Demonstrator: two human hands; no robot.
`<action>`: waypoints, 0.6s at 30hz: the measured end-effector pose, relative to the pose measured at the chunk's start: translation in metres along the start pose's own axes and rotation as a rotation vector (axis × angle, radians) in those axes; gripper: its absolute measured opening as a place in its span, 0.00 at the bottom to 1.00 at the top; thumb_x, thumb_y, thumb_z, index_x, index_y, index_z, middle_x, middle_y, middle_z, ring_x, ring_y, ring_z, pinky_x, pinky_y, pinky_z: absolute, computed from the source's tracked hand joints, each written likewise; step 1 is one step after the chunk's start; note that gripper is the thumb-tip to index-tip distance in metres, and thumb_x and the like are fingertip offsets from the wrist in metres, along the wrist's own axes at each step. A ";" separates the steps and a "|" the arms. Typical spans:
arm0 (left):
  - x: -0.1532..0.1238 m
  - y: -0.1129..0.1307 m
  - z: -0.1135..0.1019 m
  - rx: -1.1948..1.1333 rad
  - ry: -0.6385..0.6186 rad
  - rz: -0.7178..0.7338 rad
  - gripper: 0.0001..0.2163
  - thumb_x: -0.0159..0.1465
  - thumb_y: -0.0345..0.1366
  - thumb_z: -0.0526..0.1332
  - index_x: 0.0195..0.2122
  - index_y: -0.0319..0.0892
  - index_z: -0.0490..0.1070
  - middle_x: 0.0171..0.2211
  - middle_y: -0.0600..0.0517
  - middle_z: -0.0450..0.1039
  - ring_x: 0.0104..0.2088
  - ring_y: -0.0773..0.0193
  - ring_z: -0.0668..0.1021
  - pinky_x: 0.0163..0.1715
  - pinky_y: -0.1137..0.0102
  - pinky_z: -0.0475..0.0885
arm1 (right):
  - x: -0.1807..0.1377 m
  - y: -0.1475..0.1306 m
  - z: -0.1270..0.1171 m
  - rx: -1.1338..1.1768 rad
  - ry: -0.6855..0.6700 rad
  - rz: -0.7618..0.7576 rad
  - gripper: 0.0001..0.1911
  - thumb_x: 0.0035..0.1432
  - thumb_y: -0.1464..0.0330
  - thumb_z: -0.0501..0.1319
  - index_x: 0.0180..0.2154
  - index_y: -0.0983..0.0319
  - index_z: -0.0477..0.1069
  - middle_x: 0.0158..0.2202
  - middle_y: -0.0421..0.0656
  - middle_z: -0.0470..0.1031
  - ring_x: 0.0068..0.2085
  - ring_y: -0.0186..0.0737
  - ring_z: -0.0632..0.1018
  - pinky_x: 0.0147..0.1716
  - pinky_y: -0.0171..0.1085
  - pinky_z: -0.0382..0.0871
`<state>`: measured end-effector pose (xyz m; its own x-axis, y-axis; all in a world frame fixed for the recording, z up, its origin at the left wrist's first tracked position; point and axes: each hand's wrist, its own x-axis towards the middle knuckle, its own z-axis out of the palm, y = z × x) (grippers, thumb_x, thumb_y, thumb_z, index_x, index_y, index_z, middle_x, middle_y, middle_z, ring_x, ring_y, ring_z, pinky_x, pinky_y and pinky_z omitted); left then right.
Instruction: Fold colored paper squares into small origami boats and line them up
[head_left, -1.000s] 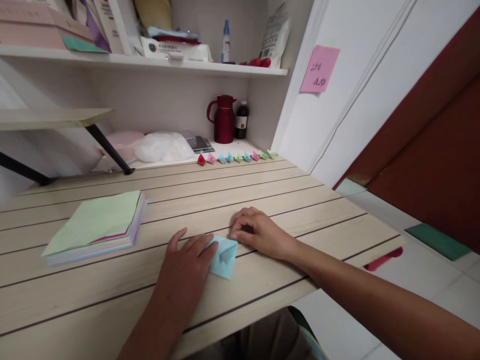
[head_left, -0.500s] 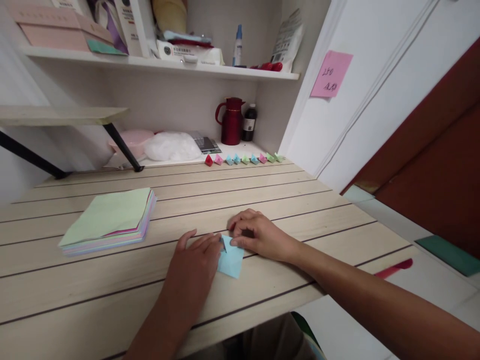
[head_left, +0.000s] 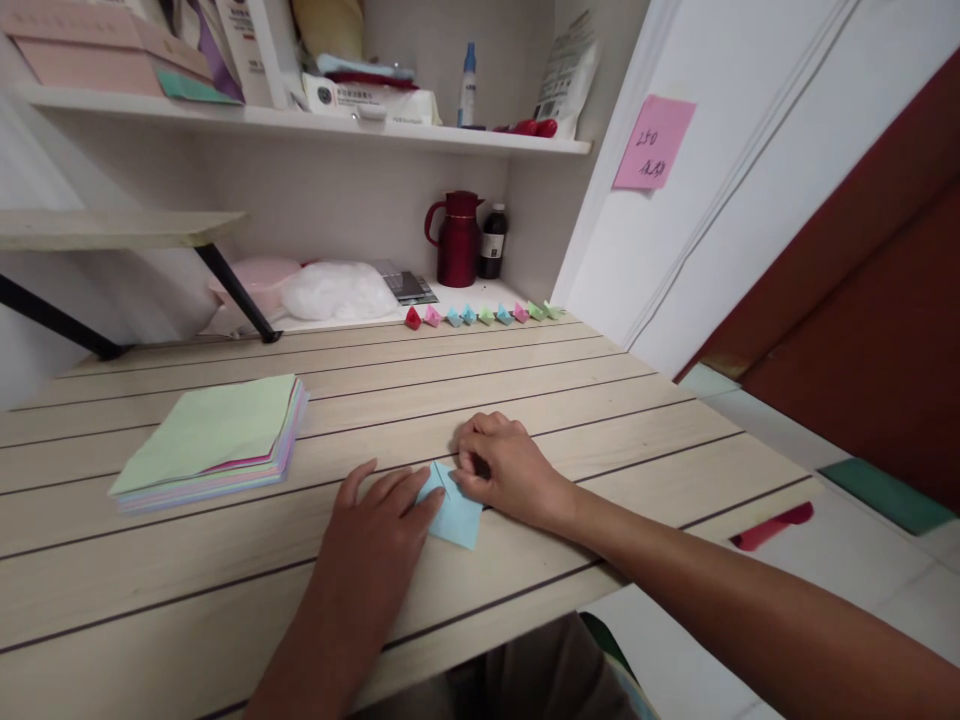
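Note:
A small light blue folded paper (head_left: 456,512) lies on the slatted wooden table (head_left: 525,400) near its front edge. My left hand (head_left: 382,530) lies flat on the paper's left part with the fingers stretched out. My right hand (head_left: 501,468) is curled, its fingertips pressing and pinching a fold at the paper's upper right corner.
A stack of coloured paper sheets (head_left: 214,440), green on top, lies to the left. A row of several small folded paper pieces (head_left: 480,315) lines the table's far edge. Behind stand a dark red jug (head_left: 454,238), a dark bottle (head_left: 493,242) and a white bag (head_left: 336,290).
My right fingers have moved down onto the paper's upper corner and flattened a small flap that stood up before. The left hand has stayed on the paper.

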<state>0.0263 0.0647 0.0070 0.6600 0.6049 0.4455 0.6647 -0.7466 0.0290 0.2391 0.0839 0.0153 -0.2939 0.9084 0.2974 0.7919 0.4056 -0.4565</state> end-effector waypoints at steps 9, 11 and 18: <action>0.001 -0.002 0.006 0.099 -0.029 0.033 0.26 0.59 0.23 0.53 0.53 0.59 0.71 0.55 0.56 0.74 0.50 0.56 0.76 0.55 0.53 0.61 | 0.002 0.018 -0.008 -0.055 0.023 0.055 0.12 0.54 0.67 0.65 0.42 0.57 0.70 0.44 0.44 0.71 0.47 0.45 0.71 0.45 0.42 0.62; 0.001 -0.003 0.008 0.093 -0.019 0.029 0.26 0.58 0.22 0.53 0.51 0.59 0.73 0.55 0.57 0.74 0.50 0.57 0.76 0.54 0.54 0.62 | -0.004 0.021 -0.017 -0.164 0.061 0.098 0.15 0.58 0.73 0.59 0.48 0.57 0.70 0.49 0.47 0.71 0.51 0.47 0.71 0.47 0.45 0.62; 0.002 0.006 0.010 0.053 -0.048 -0.114 0.27 0.56 0.21 0.53 0.49 0.61 0.75 0.60 0.58 0.68 0.61 0.50 0.68 0.57 0.45 0.58 | -0.053 -0.016 -0.028 -0.211 -0.096 -0.271 0.36 0.65 0.52 0.54 0.67 0.61 0.48 0.67 0.50 0.56 0.68 0.51 0.52 0.65 0.55 0.42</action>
<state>0.0353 0.0641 -0.0014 0.5947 0.6982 0.3986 0.7527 -0.6577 0.0290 0.2568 0.0262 0.0306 -0.5496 0.7799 0.2994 0.7681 0.6127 -0.1859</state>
